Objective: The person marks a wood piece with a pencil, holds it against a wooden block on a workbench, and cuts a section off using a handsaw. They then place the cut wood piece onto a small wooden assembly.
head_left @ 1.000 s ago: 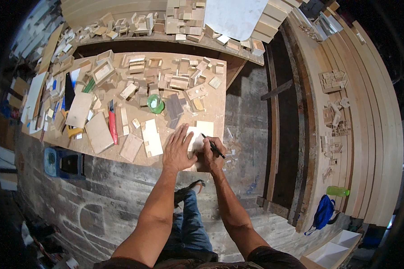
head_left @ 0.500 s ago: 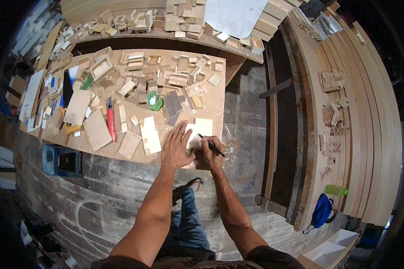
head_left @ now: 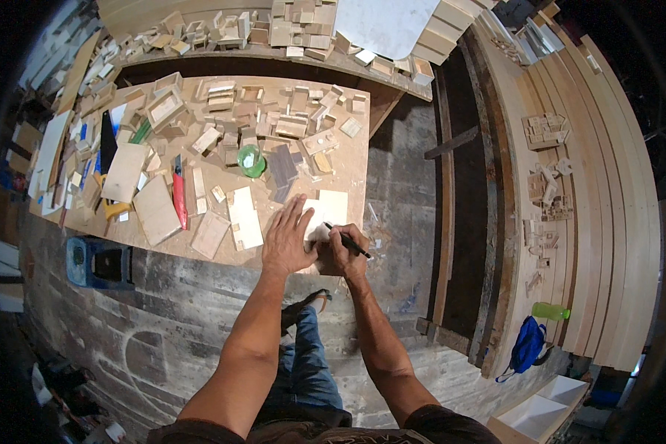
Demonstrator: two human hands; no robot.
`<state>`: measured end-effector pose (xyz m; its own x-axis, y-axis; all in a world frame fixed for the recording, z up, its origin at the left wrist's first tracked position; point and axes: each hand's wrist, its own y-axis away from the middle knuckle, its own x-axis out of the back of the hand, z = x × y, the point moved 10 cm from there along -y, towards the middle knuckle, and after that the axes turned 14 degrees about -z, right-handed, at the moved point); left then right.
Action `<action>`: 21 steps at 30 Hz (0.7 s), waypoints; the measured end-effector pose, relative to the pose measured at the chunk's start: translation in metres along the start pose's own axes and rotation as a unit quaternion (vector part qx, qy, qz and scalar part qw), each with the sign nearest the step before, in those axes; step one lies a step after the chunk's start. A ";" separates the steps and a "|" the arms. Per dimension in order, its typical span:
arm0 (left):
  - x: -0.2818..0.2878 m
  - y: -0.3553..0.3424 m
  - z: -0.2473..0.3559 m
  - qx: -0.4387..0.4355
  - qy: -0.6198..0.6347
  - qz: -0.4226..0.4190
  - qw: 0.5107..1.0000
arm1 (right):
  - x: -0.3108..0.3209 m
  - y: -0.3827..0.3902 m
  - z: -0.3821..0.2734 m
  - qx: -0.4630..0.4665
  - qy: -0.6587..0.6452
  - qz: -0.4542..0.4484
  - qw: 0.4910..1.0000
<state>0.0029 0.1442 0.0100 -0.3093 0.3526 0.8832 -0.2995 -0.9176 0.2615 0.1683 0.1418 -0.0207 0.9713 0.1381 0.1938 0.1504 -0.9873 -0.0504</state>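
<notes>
My left hand (head_left: 287,240) lies with its fingers apart on a pale wooden board (head_left: 331,203) near the front right corner of the worktable (head_left: 351,185). My right hand (head_left: 348,248) grips a black pen (head_left: 355,244), its tip at the board's pale surface beside my left thumb. A second pale panel (head_left: 244,218) lies left of my hands, and a green container (head_left: 251,160) stands behind them among small wooden pieces and little boxes (head_left: 164,107). A red-handled tool (head_left: 178,196) lies further left.
A back shelf (head_left: 377,70) holds wooden pieces and a white board (head_left: 381,22). Long planks (head_left: 607,207) on the right carry small wooden models (head_left: 546,129), a green bottle (head_left: 550,311) and a blue bag (head_left: 527,344). A blue plastic stool (head_left: 100,263) stands at lower left.
The whole view has shifted slightly, with the table appearing higher in the picture. My right hand stays on the pen, and its tip has moved a little down and left relative to the board.
</notes>
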 end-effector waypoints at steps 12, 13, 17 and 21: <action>0.001 0.000 0.001 -0.013 -0.002 0.018 1.000 | 0.008 0.010 -0.010 -0.018 0.017 0.011 1.000; 0.001 0.000 0.001 -0.009 -0.002 0.014 1.000 | 0.009 0.011 -0.011 -0.019 0.025 0.012 0.999; 0.001 0.000 0.001 -0.006 -0.002 0.009 1.000 | 0.010 0.014 -0.012 -0.033 0.024 0.011 0.999; -0.001 0.000 0.000 -0.007 -0.002 0.011 1.000 | 0.011 0.016 -0.011 -0.056 0.033 0.010 0.998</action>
<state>0.0033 0.1442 0.0093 -0.3125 0.3318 0.8901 -0.3051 -0.9224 0.2367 0.1792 0.1264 -0.0092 0.9590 0.1158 0.2585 0.1054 -0.9930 0.0536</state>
